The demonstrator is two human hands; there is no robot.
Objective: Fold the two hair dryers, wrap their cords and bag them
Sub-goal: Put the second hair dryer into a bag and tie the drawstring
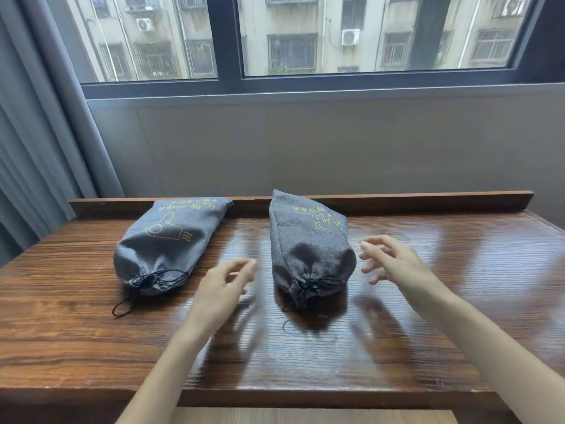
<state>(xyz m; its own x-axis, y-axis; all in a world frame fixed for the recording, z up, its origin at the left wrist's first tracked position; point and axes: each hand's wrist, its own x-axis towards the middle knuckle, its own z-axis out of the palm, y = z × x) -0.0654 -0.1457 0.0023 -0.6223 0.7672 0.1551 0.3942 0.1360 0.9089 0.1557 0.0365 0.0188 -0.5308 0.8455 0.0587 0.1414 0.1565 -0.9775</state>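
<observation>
Grey fabric everywhere on this one, two drawstring bags lying on the wooden table, and honestly it looks like I'm basically finished. The left bag lies toward the back left corner, its bottom against the raised back edge, mouth cinched and its black cord trailing toward the front edge. The right bag sits about mid-table, bottom end also touching the back lip, mouth cinched too. Both bulge like something's inside, so I'd guess the hair dryers are in there, folded and wrapped, but I can't actually see them.

My left hand hovers just left of the right bag's tied mouth, fingers loosely curled, holding nothing. My right hand is just right of that bag, fingers spread, also holding nothing. Neither one touches the bag as far as I can tell, though there's some blur.

What's left? Maybe tidying that loose cord, not much else.
</observation>
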